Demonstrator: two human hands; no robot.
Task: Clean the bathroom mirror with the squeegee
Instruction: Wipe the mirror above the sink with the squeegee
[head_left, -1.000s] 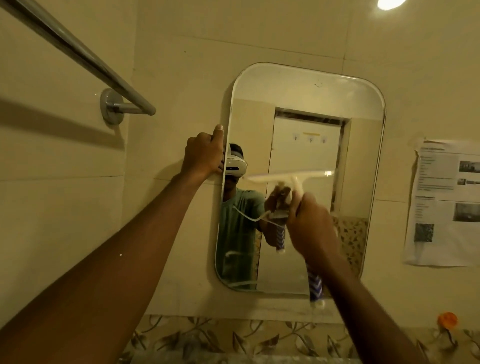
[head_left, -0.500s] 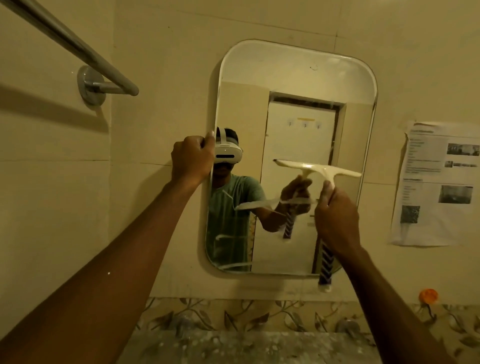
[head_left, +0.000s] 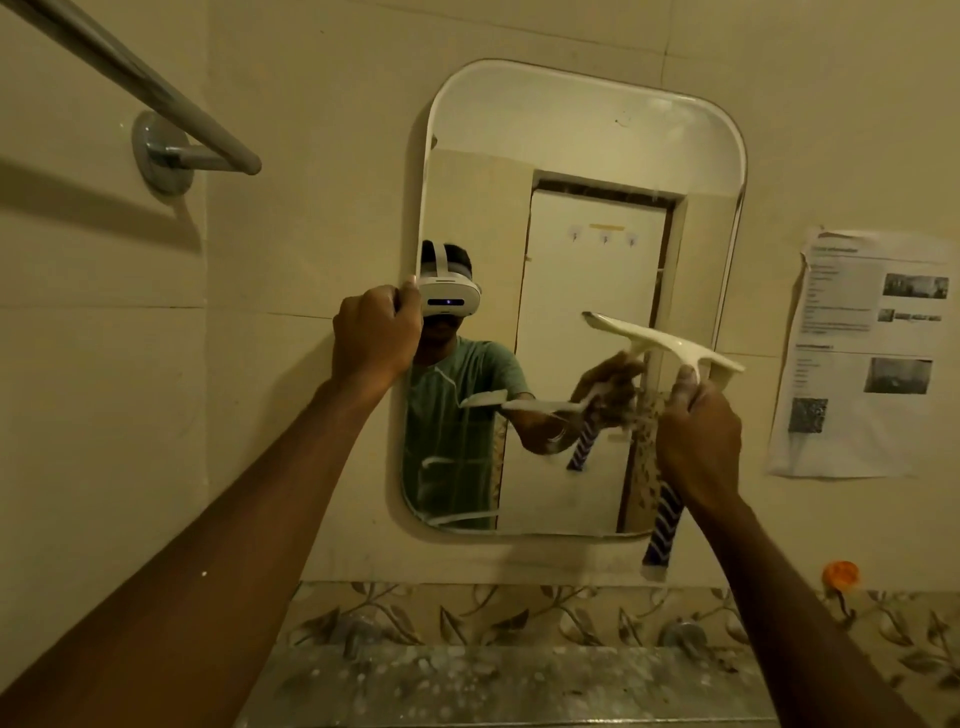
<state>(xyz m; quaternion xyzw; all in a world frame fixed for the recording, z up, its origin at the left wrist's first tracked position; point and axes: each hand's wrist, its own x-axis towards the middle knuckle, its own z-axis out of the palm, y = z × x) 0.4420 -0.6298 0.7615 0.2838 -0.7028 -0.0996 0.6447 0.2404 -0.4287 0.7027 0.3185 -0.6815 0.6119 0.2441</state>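
A rounded rectangular mirror (head_left: 587, 156) hangs on the beige tiled wall. My left hand (head_left: 375, 338) grips the mirror's left edge at mid height. My right hand (head_left: 698, 441) holds a squeegee (head_left: 662, 340) with a cream head and a blue-and-white striped handle that sticks out below my fist. The blade is tilted, lower at the right, in front of the mirror's right side; whether it touches the glass is unclear. White streaks of foam or water show on the lower left of the glass. The mirror reflects a person in a green shirt.
A metal towel bar (head_left: 156, 104) juts from the wall at upper left. A printed paper sheet (head_left: 862, 353) is stuck to the wall right of the mirror. An orange hook (head_left: 839, 574) sits low right. A leaf-patterned tile band (head_left: 467, 613) and a speckled ledge (head_left: 493, 686) run below.
My right hand has carried the squeegee from the mirror's middle toward its right edge, and the blade has tilted. My left hand keeps its hold on the left edge.
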